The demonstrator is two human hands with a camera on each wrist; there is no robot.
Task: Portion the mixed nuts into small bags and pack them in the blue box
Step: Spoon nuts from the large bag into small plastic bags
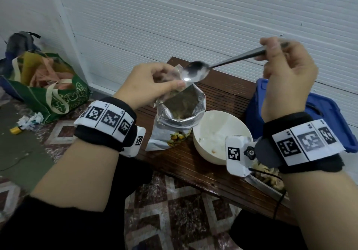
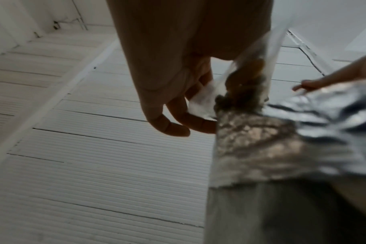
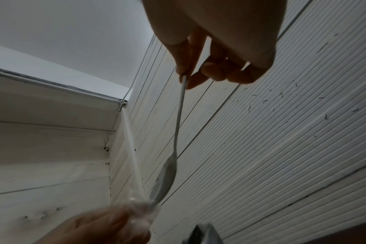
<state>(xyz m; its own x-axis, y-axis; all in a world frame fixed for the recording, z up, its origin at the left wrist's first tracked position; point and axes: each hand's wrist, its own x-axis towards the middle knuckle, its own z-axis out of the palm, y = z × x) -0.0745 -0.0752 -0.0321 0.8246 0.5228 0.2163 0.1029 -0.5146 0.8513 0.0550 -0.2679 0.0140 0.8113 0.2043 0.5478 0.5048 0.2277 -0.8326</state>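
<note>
My left hand [image 1: 155, 83] pinches a small clear plastic bag [image 1: 175, 76] by its mouth, above the open foil pouch of mixed nuts [image 1: 178, 114]. In the left wrist view the small bag [image 2: 246, 79] holds some dark nuts just over the pouch [image 2: 272, 145]. My right hand [image 1: 286, 71] grips the handle of a metal spoon [image 1: 195, 71]; its empty bowl is at the bag's mouth. The right wrist view shows the spoon [image 3: 167, 175] reaching down to the bag [image 3: 142, 213]. The blue box [image 1: 329, 118] stands at the right of the wooden table [image 1: 193, 172].
A white bowl [image 1: 219, 133] sits beside the pouch. A metal tray with scraps [image 1: 267, 178] lies at the table's near right edge. On the floor to the left are a green shopping bag [image 1: 48, 87], crumpled paper [image 1: 31, 122] and a backpack [image 1: 19, 42]. A ribbed white wall stands behind.
</note>
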